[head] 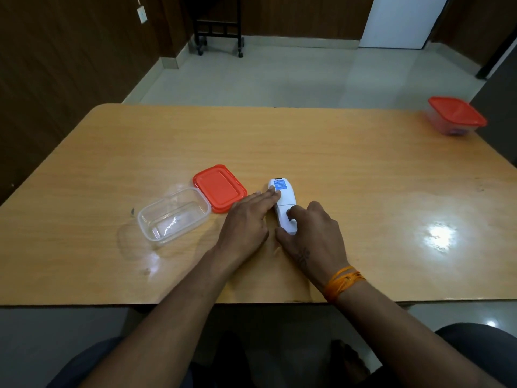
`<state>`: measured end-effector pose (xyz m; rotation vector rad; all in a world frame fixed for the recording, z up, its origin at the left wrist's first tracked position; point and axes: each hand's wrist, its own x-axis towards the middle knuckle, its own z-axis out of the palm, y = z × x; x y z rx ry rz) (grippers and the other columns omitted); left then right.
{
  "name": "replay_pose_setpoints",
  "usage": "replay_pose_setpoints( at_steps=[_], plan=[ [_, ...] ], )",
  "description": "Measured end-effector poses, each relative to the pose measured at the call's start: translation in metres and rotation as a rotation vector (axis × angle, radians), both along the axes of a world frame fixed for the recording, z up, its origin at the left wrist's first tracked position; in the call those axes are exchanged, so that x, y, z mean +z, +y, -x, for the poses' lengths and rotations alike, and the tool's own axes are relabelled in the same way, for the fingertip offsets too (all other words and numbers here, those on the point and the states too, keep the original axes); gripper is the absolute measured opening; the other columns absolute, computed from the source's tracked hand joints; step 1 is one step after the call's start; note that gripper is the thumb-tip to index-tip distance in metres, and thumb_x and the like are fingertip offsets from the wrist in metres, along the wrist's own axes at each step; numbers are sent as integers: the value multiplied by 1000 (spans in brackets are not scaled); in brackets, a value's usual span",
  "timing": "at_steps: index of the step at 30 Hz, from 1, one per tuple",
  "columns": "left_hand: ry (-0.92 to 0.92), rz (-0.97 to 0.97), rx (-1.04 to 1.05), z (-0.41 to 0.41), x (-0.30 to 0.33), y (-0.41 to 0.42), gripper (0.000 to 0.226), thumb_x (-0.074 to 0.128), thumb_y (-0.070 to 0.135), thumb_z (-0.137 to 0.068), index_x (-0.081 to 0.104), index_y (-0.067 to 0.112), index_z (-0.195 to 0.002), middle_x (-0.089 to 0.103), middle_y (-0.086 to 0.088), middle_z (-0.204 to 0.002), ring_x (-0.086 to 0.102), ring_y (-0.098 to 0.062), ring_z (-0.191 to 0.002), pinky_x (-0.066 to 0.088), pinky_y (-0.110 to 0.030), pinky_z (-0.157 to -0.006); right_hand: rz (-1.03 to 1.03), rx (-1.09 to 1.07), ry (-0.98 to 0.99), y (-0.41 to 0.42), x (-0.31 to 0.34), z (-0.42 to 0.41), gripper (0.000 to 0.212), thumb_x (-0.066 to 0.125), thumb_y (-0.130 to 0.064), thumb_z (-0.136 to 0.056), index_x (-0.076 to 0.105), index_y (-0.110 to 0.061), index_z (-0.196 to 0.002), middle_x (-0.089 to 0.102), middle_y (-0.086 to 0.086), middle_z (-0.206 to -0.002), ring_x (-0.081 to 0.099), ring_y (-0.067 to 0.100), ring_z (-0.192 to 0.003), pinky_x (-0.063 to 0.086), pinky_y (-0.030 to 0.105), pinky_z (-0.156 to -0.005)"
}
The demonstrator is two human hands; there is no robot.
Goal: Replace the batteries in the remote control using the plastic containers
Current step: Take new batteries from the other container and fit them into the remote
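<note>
Both forearms reach over the table's [363, 169] near edge to the remote control [285, 204], lying face-down near the middle. Left hand [246, 219], flat with fingers extended, pins the remote's far end. Right hand [310, 233] curls over the near end, thumb pressing the battery cover. Too hard a push could skid the remote or shoot the cover off. An open clear container [173, 217] and its red lid [219, 187] lie left; a lidded container [456, 116] waits at the far right corner.
</note>
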<state>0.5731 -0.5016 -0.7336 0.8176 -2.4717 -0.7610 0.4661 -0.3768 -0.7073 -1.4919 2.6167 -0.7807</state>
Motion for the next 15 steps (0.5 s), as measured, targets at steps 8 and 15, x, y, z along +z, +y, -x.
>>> replay_pose_setpoints(
  at_steps=[8, 15],
  plan=[
    [-28, -3, 3, 0, 0, 1, 74, 37, 7, -80, 57, 21, -150, 52, -2, -158, 48, -27, -147, 39, -49, -119, 10, 10, -13, -3, 0, 0, 29, 70, -37, -90, 67, -11, -102, 44, 4, -88, 49, 29, -59, 40, 34, -57],
    [50, 4, 13, -4, 1, 5, 71, 41, -1, -81, 58, 13, -148, 56, -6, -155, 52, -20, -144, 42, -40, -119, -66, -31, 46, -5, 6, -1, 45, 67, -42, -85, 51, -13, -115, 47, 7, -96, 45, 28, -69, 34, 34, -60]
  ],
)
